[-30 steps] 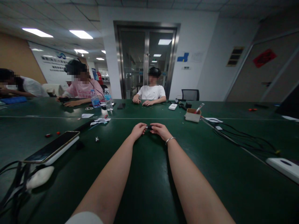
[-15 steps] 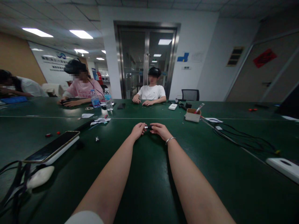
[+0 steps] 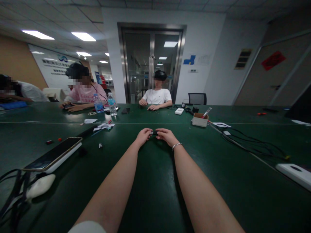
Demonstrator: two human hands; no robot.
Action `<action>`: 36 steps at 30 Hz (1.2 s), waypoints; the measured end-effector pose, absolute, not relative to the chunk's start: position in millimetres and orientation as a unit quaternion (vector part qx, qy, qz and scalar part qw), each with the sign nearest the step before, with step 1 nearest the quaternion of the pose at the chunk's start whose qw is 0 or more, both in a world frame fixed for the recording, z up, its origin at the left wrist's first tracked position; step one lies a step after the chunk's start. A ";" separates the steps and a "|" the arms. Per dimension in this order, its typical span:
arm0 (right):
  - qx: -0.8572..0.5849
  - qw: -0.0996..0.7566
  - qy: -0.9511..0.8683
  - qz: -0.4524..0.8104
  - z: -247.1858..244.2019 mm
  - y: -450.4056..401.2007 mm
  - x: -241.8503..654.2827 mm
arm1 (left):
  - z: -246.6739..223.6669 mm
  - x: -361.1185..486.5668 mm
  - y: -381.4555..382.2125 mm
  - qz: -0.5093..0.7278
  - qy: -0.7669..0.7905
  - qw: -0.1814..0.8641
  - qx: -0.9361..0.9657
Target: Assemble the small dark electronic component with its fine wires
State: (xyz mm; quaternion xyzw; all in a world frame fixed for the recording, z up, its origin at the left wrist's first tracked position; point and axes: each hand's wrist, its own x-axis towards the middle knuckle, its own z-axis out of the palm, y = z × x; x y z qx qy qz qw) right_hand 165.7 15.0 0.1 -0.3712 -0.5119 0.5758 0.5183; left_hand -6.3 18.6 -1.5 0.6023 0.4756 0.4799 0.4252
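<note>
A small black-and-silver cylinder [image 3: 154, 132] lies sideways between my two hands, just above the green table [image 3: 155, 181]. My left hand [image 3: 143, 136] pinches its silver end with the fingertips. At the black end, my right hand [image 3: 166, 136] has its thumb and fingers closed on it, a silver bracelet at the wrist. Fingers cover both ends, and the piece is too small to tell its exact kind. Off to the left of my hands, a small shiny metal piece [image 3: 100, 145] rests on the table.
To the left, a phone [image 3: 54, 154] lies on a white box beside cables and a white rounded object [image 3: 41, 186]. Water bottles [image 3: 112, 105] and papers [image 3: 104, 126] are beyond. A small box [image 3: 200, 120] and black cables [image 3: 252, 142] are at right. Several people sit across.
The silver part showing between my hands looks darker and a little shorter. Both hands keep nearly the same place and grip; the view has shifted very slightly.
</note>
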 end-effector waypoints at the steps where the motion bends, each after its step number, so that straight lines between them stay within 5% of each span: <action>1: -0.372 0.519 -0.511 0.576 0.2 14.9 165.6 | -1.0 -6.2 18.2 0.480 0.475 0.429 0.600; 36: -0.373 0.500 -0.528 0.577 5.3 10.2 166.0 | -2.3 -6.9 20.1 0.515 0.461 0.439 0.574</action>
